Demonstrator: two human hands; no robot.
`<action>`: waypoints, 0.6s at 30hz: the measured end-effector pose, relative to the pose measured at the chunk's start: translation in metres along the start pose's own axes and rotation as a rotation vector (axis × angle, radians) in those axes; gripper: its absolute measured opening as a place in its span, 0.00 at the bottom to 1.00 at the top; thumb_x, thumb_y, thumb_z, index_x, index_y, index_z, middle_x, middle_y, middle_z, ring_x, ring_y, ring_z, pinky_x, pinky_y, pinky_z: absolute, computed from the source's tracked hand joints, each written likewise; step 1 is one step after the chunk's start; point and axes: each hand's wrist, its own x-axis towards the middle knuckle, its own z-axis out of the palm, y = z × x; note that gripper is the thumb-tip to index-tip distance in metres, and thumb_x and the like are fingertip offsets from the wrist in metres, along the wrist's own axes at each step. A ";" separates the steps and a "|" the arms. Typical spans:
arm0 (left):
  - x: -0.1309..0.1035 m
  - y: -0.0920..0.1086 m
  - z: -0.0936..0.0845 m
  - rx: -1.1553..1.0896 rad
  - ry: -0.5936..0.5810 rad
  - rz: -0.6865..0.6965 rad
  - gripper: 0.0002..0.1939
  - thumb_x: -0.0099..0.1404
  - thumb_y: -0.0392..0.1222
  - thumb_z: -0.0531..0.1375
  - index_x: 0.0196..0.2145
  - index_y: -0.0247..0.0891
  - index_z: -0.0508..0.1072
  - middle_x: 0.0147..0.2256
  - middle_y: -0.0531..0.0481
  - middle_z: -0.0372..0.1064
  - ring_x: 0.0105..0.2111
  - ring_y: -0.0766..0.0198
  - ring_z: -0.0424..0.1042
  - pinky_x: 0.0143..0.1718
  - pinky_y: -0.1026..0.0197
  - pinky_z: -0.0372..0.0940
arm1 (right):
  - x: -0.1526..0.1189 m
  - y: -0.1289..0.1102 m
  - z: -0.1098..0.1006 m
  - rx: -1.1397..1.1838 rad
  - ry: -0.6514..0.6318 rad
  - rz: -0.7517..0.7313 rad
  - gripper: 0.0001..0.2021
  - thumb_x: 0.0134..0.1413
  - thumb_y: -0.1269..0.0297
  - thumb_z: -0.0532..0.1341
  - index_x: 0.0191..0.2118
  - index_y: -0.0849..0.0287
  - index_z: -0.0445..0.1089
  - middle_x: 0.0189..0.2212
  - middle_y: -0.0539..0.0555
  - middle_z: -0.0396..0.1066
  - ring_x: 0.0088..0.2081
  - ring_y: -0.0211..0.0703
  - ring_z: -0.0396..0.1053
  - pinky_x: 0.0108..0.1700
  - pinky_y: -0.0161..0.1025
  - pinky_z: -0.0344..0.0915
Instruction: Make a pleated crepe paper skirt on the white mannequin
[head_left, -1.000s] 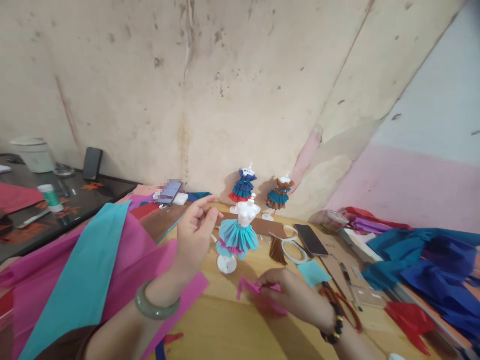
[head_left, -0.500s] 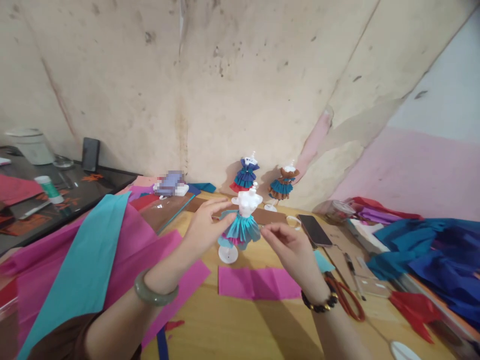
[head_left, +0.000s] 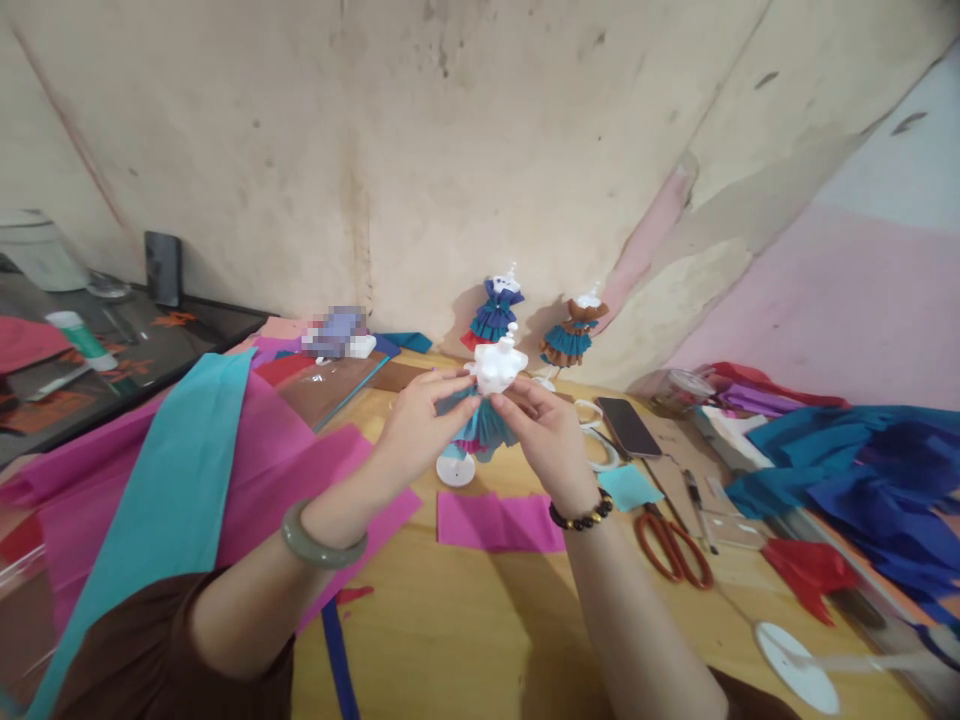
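Pinching at the waist: left hand (head_left: 421, 428) and right hand (head_left: 551, 445) press thumbs to the front of the turquoise skirt (head_left: 489, 430), other fingers round the sides, just below the bust of the white mannequin (head_left: 498, 367). Mannequin stands on the wooden table (head_left: 420, 640), beyond the magenta strip (head_left: 491, 520). Judged light, easily tipped; torso smooth, likely hard and slippery. Skirt pleated, papery, probably crushable; best held at its gathered top. Strip flat, creased.

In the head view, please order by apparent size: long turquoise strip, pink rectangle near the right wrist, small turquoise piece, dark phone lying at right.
1. Long turquoise strip
2. Pink rectangle
3. Small turquoise piece and dark phone: too alike to rank.
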 end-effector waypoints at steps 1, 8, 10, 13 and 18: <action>0.000 0.001 0.000 -0.010 0.020 0.001 0.13 0.61 0.42 0.62 0.44 0.43 0.81 0.50 0.44 0.76 0.52 0.50 0.73 0.56 0.45 0.65 | 0.000 -0.001 0.001 0.019 0.004 0.003 0.15 0.56 0.56 0.64 0.47 0.57 0.76 0.51 0.57 0.76 0.53 0.51 0.72 0.56 0.48 0.67; -0.001 0.015 -0.001 0.018 0.111 -0.059 0.09 0.57 0.39 0.66 0.37 0.37 0.80 0.42 0.43 0.80 0.46 0.52 0.76 0.51 0.50 0.69 | -0.001 -0.007 0.005 0.140 0.000 0.020 0.13 0.54 0.58 0.66 0.45 0.56 0.77 0.48 0.57 0.78 0.52 0.52 0.73 0.55 0.49 0.68; -0.001 0.017 -0.002 -0.006 0.112 -0.057 0.09 0.57 0.40 0.66 0.37 0.36 0.80 0.42 0.43 0.80 0.47 0.52 0.76 0.51 0.51 0.69 | -0.001 -0.007 0.004 0.155 -0.001 0.024 0.12 0.53 0.58 0.66 0.43 0.56 0.78 0.47 0.56 0.78 0.52 0.52 0.73 0.54 0.50 0.68; -0.001 0.018 -0.002 -0.014 0.108 -0.065 0.08 0.57 0.39 0.66 0.36 0.37 0.80 0.42 0.43 0.80 0.46 0.52 0.77 0.50 0.52 0.69 | -0.002 -0.008 0.004 0.169 0.001 0.027 0.12 0.53 0.59 0.67 0.43 0.55 0.78 0.47 0.56 0.78 0.51 0.52 0.73 0.54 0.50 0.69; -0.002 0.017 -0.002 -0.015 0.118 -0.098 0.10 0.56 0.41 0.67 0.36 0.37 0.80 0.40 0.45 0.81 0.43 0.53 0.78 0.46 0.53 0.71 | -0.003 -0.010 0.003 0.163 0.015 0.031 0.13 0.52 0.59 0.67 0.43 0.56 0.78 0.46 0.57 0.79 0.50 0.52 0.74 0.52 0.50 0.69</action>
